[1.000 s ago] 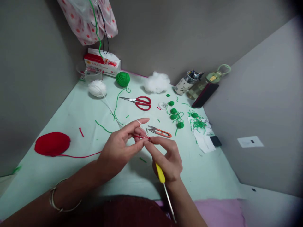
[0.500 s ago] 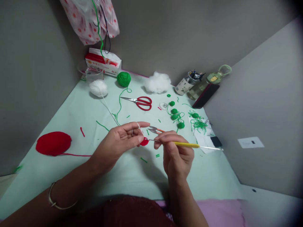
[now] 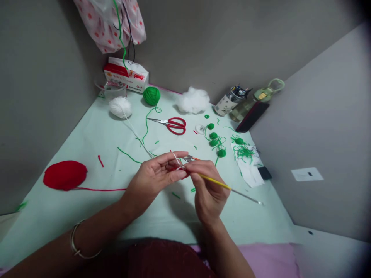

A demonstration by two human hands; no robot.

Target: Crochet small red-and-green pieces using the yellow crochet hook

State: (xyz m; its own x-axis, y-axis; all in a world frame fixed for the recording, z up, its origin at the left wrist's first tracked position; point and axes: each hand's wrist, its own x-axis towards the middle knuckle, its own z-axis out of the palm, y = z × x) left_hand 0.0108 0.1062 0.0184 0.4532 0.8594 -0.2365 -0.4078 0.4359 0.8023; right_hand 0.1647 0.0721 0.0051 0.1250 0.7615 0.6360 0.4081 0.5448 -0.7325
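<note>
- Counting from the left: one flat red yarn ball [image 3: 65, 175], one white yarn ball [image 3: 119, 107], one green yarn ball [image 3: 151, 95], one tuft of white stuffing [image 3: 193, 100], and about five small green crocheted balls [image 3: 213, 136] clustered right of centre
- Two cutting tools on show: red-handled scissors [image 3: 171, 124] lying flat at the back, and orange-handled snips [image 3: 190, 157] just beyond the fingertips
- Left hand [image 3: 153, 179] is closed in a pinch, thumb and forefinger clamped on a small red crochet piece [image 3: 177, 168], with white strand [image 3: 139, 137] running over the forefinger from the white yarn ball
- Red strand [image 3: 98, 189] trails across the pale green table [image 3: 87, 139] from the red ball toward that hand
- Right hand [image 3: 207, 189] is closed around a yellow-handled crochet hook [image 3: 224, 186], its tip end meeting the red piece, its metal tail pointing off right
- The red piece sits right between both sets of fingertips, mostly hidden by them
- Over on the right: green yarn scraps on a white cloth [image 3: 246, 166], a pen-filled tin [image 3: 228, 102], a bottle [image 3: 252, 102] and a dark phone [image 3: 251, 116] against the wall
</note>
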